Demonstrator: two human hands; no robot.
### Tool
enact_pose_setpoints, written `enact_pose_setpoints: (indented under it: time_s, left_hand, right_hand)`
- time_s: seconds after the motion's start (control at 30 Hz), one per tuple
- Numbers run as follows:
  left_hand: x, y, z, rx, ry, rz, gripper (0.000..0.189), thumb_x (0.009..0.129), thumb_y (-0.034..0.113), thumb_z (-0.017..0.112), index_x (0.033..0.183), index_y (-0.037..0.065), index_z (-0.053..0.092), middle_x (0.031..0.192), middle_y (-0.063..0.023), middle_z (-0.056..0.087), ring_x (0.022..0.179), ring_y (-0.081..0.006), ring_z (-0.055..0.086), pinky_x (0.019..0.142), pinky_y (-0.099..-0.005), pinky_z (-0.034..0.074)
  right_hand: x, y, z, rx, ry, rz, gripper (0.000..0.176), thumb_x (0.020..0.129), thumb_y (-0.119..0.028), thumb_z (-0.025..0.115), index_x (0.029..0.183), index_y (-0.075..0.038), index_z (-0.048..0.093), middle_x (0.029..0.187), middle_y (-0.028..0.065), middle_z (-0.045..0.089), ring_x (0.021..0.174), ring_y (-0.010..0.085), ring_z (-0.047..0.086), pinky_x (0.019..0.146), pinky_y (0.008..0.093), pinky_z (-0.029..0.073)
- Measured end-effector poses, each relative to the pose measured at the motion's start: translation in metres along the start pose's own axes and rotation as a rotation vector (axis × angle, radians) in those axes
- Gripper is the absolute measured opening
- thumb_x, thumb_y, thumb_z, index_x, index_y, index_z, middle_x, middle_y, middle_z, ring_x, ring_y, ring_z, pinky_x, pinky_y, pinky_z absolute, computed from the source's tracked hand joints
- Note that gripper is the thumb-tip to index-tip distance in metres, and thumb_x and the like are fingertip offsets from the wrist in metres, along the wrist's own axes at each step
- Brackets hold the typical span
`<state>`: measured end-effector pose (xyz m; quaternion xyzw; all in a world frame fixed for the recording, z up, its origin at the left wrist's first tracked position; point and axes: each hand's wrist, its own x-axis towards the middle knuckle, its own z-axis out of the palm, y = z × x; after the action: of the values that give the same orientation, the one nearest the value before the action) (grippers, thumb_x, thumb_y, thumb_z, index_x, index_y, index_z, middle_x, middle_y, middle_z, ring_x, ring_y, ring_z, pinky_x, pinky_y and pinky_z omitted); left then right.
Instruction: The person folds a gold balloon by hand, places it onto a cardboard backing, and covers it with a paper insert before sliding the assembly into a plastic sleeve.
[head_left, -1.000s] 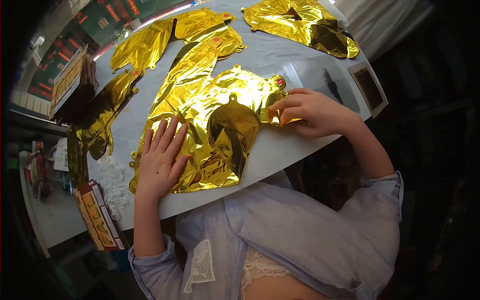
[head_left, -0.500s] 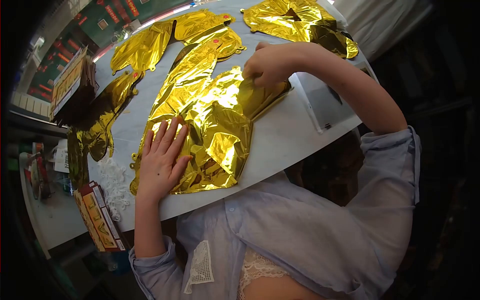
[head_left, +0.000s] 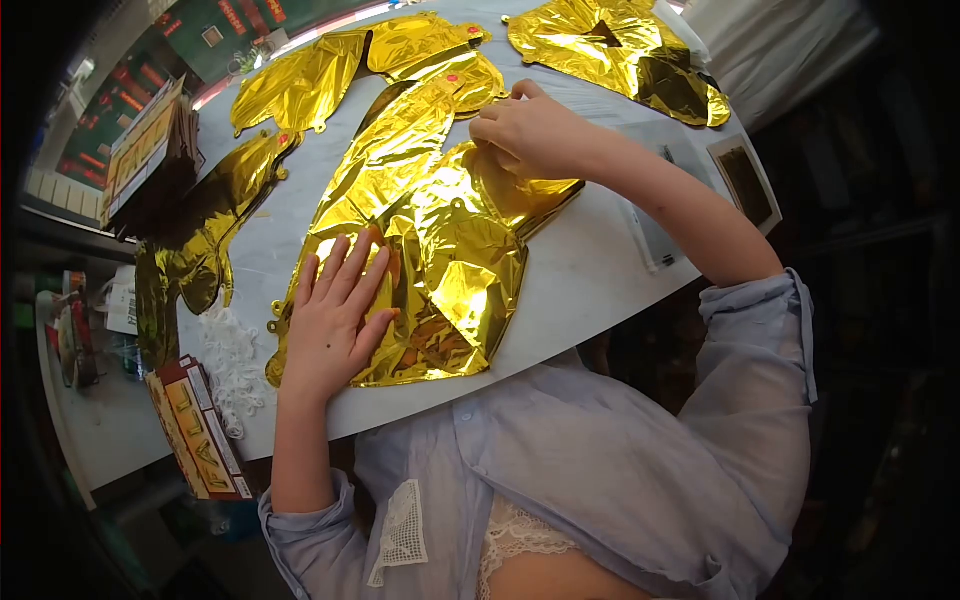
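Note:
A flat gold foil balloon (head_left: 450,260) lies crumpled on the white table (head_left: 580,290) in front of me. My left hand (head_left: 335,320) rests flat on its near left part, fingers spread, pressing it down. My right hand (head_left: 525,130) is at the balloon's far edge, fingers closed on a folded-over flap of the foil. The flap is turned back toward the middle of the balloon. More gold foil balloons lie beyond: a long one (head_left: 400,140) touching the first and one at the far right (head_left: 620,50).
Other gold balloons (head_left: 300,85) lie at the far left, and one (head_left: 195,250) hangs over the left edge. A stack of printed packs (head_left: 150,150) sits far left, a pack (head_left: 195,430) near left beside white string (head_left: 232,360). Clear packaging (head_left: 690,190) lies right.
My right hand lifted the balloon's right edge and carried it up and to the left, folding the foil over. My left hand stayed pressed on the balloon.

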<state>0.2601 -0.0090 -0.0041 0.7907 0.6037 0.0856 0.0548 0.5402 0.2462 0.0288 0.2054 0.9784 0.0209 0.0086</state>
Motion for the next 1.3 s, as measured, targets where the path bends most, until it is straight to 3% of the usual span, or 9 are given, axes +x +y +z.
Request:
enact_pose_setpoints:
  time_s: [0.07,0.13,0.37,0.43,0.53,0.63,0.97,1.03,1.3]
  left_hand:
    - [0.0,0.0,0.0,-0.002,0.005,0.002,0.065,0.105,0.049,0.055,0.164,0.023,0.046,0.174,-0.0031,0.036,0.16,-0.0289,0.032,0.131,-0.0508,0.018]
    - [0.0,0.001,-0.001,-0.003,0.003,0.0,0.065,0.106,0.049,0.055,0.164,0.023,0.046,0.174,-0.0031,0.036,0.16,-0.0286,0.032,0.131,-0.0507,0.018]
    - [0.0,0.001,-0.001,0.012,0.0,0.004,0.064,0.106,0.049,0.055,0.164,0.023,0.046,0.174,-0.003,0.036,0.161,-0.0275,0.031,0.131,-0.0507,0.019]
    - [0.0,0.002,-0.001,0.007,-0.001,0.001,0.064,0.106,0.049,0.055,0.164,0.023,0.046,0.174,-0.0029,0.036,0.161,-0.0277,0.031,0.131,-0.0508,0.019]
    - [0.0,0.001,-0.001,0.015,0.0,0.005,0.064,0.106,0.049,0.055,0.164,0.023,0.045,0.173,-0.003,0.036,0.161,-0.0278,0.031,0.131,-0.0509,0.019]
    - [0.0,0.001,-0.002,0.018,-0.001,0.007,0.064,0.106,0.048,0.055,0.164,0.022,0.045,0.173,-0.0032,0.036,0.161,-0.0277,0.031,0.132,-0.051,0.018]
    - [0.0,0.0,-0.002,-0.002,-0.011,0.004,0.064,0.106,0.048,0.055,0.164,0.022,0.046,0.173,-0.0048,0.037,0.161,-0.0278,0.03,0.131,-0.0512,0.018]
    - [0.0,0.0,-0.002,-0.001,-0.013,0.002,0.064,0.106,0.048,0.055,0.164,0.022,0.046,0.173,-0.0049,0.037,0.161,-0.0278,0.03,0.131,-0.0512,0.018]
    - [0.001,0.001,-0.003,0.018,-0.024,0.008,0.064,0.106,0.048,0.054,0.164,0.021,0.046,0.173,-0.005,0.038,0.161,-0.028,0.03,0.132,-0.0513,0.017]
  right_hand:
    - [-0.009,-0.001,0.013,-0.027,0.057,-0.005,0.02,0.091,-0.013,0.072,0.109,-0.015,0.064,0.103,0.0041,0.068,0.103,0.0237,0.067,0.105,0.0473,0.04]
    - [-0.014,-0.002,0.023,-0.058,0.315,0.0,0.011,0.094,-0.017,0.07,0.105,-0.016,0.066,0.096,0.0008,0.066,0.102,0.0199,0.068,0.103,0.0465,0.041]
    - [-0.023,0.003,0.025,0.13,0.48,-0.047,0.019,0.095,-0.009,0.07,0.113,-0.016,0.068,0.102,0.0018,0.067,0.107,0.0244,0.066,0.108,0.0432,0.043]
    - [-0.015,0.005,0.03,0.204,0.537,-0.066,0.011,0.098,-0.018,0.071,0.109,-0.017,0.07,0.101,0.0017,0.067,0.103,0.0238,0.067,0.104,0.0415,0.046]
    - [-0.011,0.008,0.042,0.148,0.442,-0.036,0.012,0.098,-0.019,0.07,0.11,-0.016,0.07,0.103,0.0017,0.068,0.105,0.0234,0.067,0.103,0.0416,0.046]
    - [-0.013,0.006,0.048,0.163,0.53,-0.029,0.013,0.098,-0.02,0.07,0.11,-0.016,0.07,0.106,0.0014,0.067,0.106,0.0227,0.066,0.101,0.0415,0.046]
    - [-0.025,0.015,0.043,0.29,0.427,0.039,0.008,0.095,-0.015,0.071,0.103,-0.016,0.071,0.101,0.0008,0.067,0.106,0.0213,0.065,0.105,0.0428,0.041]
    - [-0.026,0.015,0.041,0.312,0.44,0.03,0.009,0.094,-0.011,0.072,0.102,-0.011,0.069,0.1,0.0029,0.067,0.103,0.0231,0.065,0.105,0.0414,0.041]
    - [-0.021,0.008,0.045,0.279,0.43,0.139,0.009,0.093,-0.016,0.068,0.101,-0.015,0.068,0.1,0.002,0.066,0.104,0.0222,0.064,0.104,0.0434,0.041]
